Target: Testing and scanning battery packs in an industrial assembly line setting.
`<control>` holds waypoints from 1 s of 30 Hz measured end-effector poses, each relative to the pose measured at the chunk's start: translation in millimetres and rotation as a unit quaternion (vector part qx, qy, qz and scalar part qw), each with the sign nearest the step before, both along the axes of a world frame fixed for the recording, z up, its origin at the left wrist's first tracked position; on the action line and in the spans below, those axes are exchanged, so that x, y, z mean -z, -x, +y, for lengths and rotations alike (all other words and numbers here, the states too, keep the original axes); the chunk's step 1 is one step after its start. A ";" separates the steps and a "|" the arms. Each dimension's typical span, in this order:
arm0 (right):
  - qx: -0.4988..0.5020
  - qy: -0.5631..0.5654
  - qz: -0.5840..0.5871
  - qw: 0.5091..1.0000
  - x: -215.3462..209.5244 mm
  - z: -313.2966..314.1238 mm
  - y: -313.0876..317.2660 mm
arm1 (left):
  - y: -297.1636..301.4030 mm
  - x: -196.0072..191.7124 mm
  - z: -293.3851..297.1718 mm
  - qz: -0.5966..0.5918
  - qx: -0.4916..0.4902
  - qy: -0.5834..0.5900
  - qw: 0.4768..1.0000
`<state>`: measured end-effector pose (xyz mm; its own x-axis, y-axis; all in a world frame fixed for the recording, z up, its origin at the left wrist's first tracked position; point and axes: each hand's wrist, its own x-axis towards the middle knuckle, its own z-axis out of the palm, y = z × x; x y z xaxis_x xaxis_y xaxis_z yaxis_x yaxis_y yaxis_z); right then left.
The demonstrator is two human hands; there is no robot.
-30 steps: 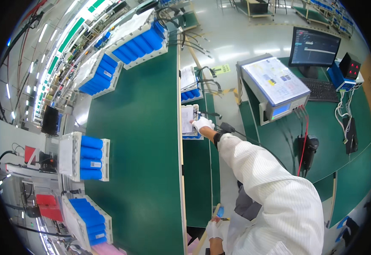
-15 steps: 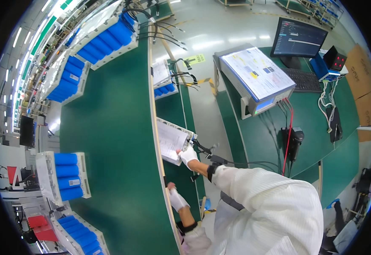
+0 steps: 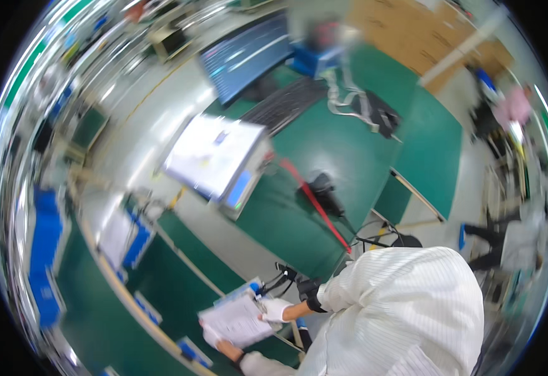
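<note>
A battery pack (image 3: 244,292) with a white frame and bits of blue sits low in the middle, over the green bench. A printed paper sheet (image 3: 239,318) covers most of its top. Black cables (image 3: 284,273) come off its far right end. My left hand (image 3: 214,336), in a white glove, is closed on the pack's near left side, at the paper's edge. White-gloved too, my right hand (image 3: 275,310) grips the right end beside the cables. The fingers under the pack's edges are hidden.
Another paper-topped pack (image 3: 116,235) stands farther left, and blue packs (image 3: 45,250) line the far left edge. On the right-hand green table are a paper-covered instrument (image 3: 214,156), a monitor (image 3: 249,55), a keyboard (image 3: 286,103), a black handheld device (image 3: 324,194) and a red cable (image 3: 315,203).
My view has swung to the right and is blurred. My left hand has gone from the bench's wooden edge to the pack's left side. My right hand stays at the cable end.
</note>
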<state>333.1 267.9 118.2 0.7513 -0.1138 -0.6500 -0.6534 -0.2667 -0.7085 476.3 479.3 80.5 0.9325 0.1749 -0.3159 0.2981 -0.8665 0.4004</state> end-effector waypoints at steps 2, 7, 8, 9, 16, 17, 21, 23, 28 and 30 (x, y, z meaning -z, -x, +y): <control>-0.067 -0.018 0.023 0.997 -16.9 -29.7 4.3 | -2.8 -24.2 -27.4 -0.015 0.001 0.013 1.000; -0.109 -0.063 -0.004 0.992 -73.6 -99.1 45.3 | 25.9 -107.4 -96.2 -0.056 0.006 0.056 0.997; -0.118 -0.070 -0.026 0.990 -84.4 -112.4 55.1 | 37.7 -125.7 -110.2 -0.064 0.010 0.063 0.996; -0.127 -0.078 -0.050 0.988 -96.5 -126.1 65.2 | 50.5 -146.3 -124.7 -0.072 0.012 0.068 0.995; -0.202 -0.145 -0.164 0.955 -187.1 -262.8 163.5 | 184.4 -260.7 -253.9 -0.118 0.004 0.097 0.988; -0.213 -0.165 -0.178 0.947 -199.8 -278.8 177.5 | 206.5 -272.3 -270.6 -0.119 0.006 0.094 0.988; -0.147 -0.181 -0.217 0.948 -239.5 -353.0 232.1 | 288.0 -316.0 -322.7 -0.117 0.009 0.110 0.987; -0.137 -0.163 -0.220 0.952 -251.9 -388.0 256.0 | 322.2 -335.1 -337.9 -0.114 0.016 0.122 0.986; -0.060 -0.054 -0.172 0.982 -256.1 -467.2 302.7 | 354.1 -341.8 -378.8 -0.099 0.155 0.139 0.973; 0.018 -0.011 -0.143 0.989 -247.4 -493.4 315.8 | 327.3 -307.4 -417.6 0.053 0.090 0.507 0.856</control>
<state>17.3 -225.5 365.6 0.9008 -0.1309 -0.4140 -0.4338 -0.2291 -0.8714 149.1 61.7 387.9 0.8721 -0.3829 -0.3046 0.2774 -0.1258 0.9525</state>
